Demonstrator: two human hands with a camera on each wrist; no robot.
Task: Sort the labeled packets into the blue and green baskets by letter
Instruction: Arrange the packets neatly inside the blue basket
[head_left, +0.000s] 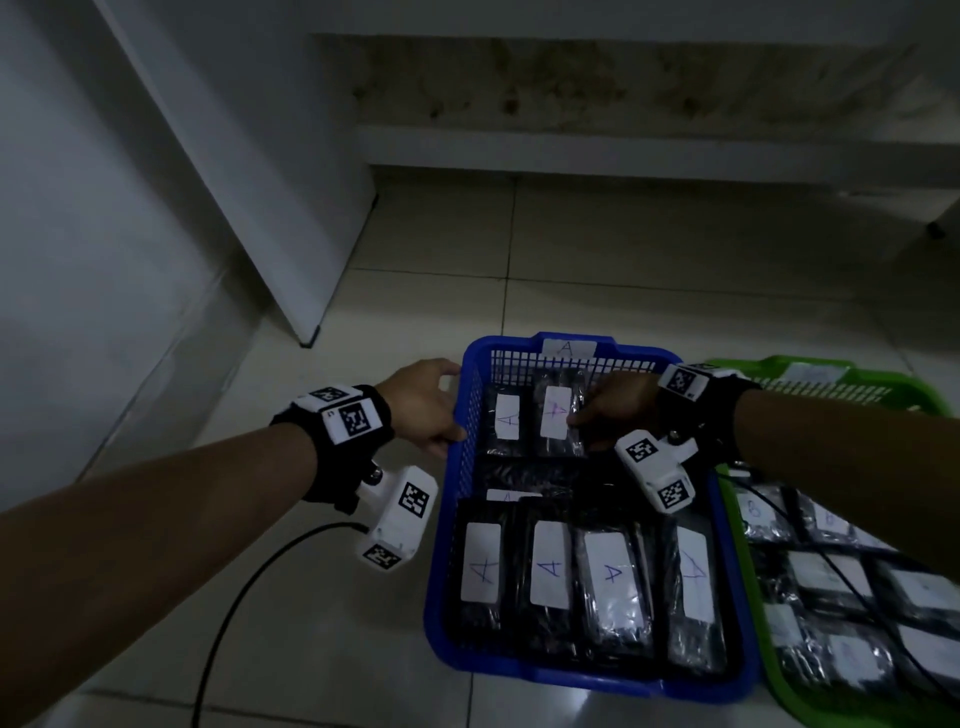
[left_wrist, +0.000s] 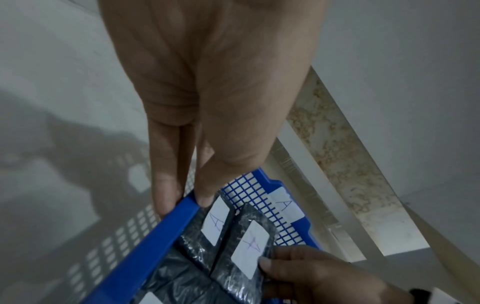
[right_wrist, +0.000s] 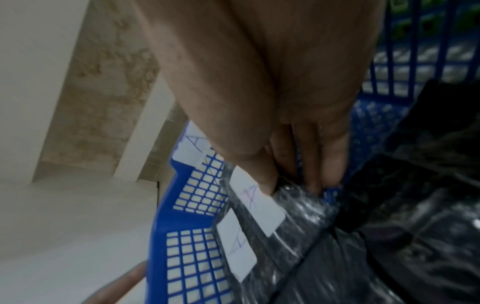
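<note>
The blue basket (head_left: 571, 675), tagged A on its far wall, holds several black packets with white A labels. My left hand (head_left: 447, 405) grips its left rim (left_wrist: 145, 246), thumb inside and fingers outside (left_wrist: 166, 195). My right hand (head_left: 587, 415) reaches into the far end and pinches the right edge of an A packet (head_left: 556, 415), thumb on its label (left_wrist: 249, 246) and fingers (right_wrist: 330, 164) under its edge. That packet (right_wrist: 259, 205) lies beside another A packet (head_left: 506, 418). The green basket (head_left: 831, 371) on the right holds packets whose labels are mostly too dim to read.
A black cable (head_left: 234, 613) runs over the tiled floor left of the blue basket. A second thin cable (head_left: 841, 577) crosses the green basket. A white panel (head_left: 234, 182) stands at the left, and a low stained ledge (head_left: 623, 93) runs along the back.
</note>
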